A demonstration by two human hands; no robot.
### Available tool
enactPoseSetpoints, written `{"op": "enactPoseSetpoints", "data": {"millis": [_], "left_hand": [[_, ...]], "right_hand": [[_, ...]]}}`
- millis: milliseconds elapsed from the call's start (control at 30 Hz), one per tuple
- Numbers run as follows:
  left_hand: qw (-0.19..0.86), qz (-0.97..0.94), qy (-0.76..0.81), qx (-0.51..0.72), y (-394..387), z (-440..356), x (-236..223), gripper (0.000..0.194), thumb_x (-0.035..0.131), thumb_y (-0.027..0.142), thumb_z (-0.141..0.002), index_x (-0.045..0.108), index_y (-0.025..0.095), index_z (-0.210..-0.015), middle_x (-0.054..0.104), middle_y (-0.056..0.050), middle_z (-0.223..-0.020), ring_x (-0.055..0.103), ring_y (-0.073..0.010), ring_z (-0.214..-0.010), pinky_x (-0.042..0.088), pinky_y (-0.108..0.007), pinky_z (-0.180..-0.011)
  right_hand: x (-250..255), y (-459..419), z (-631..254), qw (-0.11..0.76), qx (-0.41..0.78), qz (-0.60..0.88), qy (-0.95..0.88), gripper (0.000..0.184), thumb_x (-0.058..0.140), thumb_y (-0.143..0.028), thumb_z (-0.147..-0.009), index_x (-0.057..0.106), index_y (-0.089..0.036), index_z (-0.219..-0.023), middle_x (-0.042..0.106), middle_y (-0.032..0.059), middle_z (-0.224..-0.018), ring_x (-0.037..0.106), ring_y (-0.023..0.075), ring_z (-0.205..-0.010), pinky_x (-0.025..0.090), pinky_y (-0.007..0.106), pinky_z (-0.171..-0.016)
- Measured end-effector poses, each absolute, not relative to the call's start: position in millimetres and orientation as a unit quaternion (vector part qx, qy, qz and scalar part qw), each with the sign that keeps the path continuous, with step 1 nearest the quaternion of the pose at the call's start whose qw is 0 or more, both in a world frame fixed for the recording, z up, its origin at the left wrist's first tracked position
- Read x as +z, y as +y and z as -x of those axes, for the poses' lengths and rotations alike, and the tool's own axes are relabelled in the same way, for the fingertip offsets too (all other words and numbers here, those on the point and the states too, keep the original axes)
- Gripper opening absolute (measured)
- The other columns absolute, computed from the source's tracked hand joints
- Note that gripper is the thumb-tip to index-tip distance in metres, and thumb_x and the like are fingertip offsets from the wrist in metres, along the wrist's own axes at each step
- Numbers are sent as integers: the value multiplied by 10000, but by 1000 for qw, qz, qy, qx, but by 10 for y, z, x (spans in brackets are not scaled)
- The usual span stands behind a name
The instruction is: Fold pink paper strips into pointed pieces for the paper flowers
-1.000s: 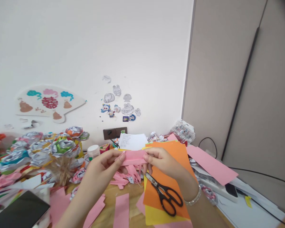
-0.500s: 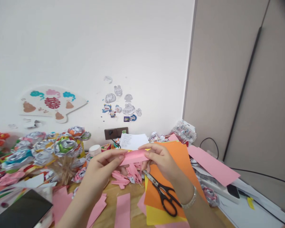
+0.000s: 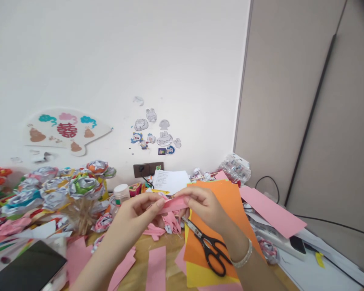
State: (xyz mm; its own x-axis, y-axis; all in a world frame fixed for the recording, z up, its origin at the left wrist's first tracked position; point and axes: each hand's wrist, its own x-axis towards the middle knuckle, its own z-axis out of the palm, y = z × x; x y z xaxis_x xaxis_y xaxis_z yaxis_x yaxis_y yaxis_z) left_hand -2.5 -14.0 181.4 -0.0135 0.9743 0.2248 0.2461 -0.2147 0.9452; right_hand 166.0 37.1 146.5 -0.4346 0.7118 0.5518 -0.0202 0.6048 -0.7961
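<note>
Between both hands, above the table, is a narrow folded strip of pink paper (image 3: 174,205). My left hand (image 3: 147,208) pinches its left end, thumb in front and fingers behind. The right end is gripped by my right hand (image 3: 200,204) in the same way. Beneath the hands lie folded pink paper pieces (image 3: 171,222). A flat pink strip (image 3: 156,266) rests on the table in front. Black-handled scissors (image 3: 210,246) lie on orange sheets (image 3: 227,202), close under my right wrist.
Paper flowers (image 3: 81,186) on sticks crowd the left side. A white-capped bottle (image 3: 121,193) stands behind my left hand. A dark phone (image 3: 30,266) lies front left. On the right are a large pink sheet (image 3: 273,212), a white power strip (image 3: 280,238) and black cables.
The pink paper between my hands now looks narrower and tilts up to the right. My left hand has shifted slightly right and down, uncovering more of the bottle.
</note>
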Motion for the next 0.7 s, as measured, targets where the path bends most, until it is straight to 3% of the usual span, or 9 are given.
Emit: {"op": "enactPoseSetpoints", "data": {"millis": [133,233,400,700], "left_hand": [[359,-620,511,475,-129,52,1805,216,610,384,-673,623,184,-753,615,14,-513,582,-125,-461,305,-126,-282],[359,-636,514,451,-130,51,1805,212,601,378,-679,623,183,-759,635,3,-570,592,-125,-482,291,-122,-280],[339,-648,522,439,-129,28,1786,195,567,370,-711,624,192,-766,637,2,-642,596,-116,-523,298,-109,-294],[314,-651,531,442,-116,37,1752,197,559,376,-721,605,185,-698,579,32,-523,529,-84,-437,300,-103,-286]], "right_hand": [[1514,336,-1703,484,225,265,-804,221,457,-174,-814,635,-211,-940,656,26,-893,593,147,-807,451,259,-708],[1531,325,-1722,484,184,249,-819,202,485,-219,-819,633,-211,-956,652,29,-939,576,157,-877,430,275,-787],[1520,334,-1706,454,224,266,-820,206,484,-282,-830,640,-211,-943,653,31,-927,581,156,-858,440,270,-766],[1473,402,-1692,447,385,276,-759,220,519,-307,-794,631,-167,-922,637,60,-871,601,159,-754,465,261,-644]]}}
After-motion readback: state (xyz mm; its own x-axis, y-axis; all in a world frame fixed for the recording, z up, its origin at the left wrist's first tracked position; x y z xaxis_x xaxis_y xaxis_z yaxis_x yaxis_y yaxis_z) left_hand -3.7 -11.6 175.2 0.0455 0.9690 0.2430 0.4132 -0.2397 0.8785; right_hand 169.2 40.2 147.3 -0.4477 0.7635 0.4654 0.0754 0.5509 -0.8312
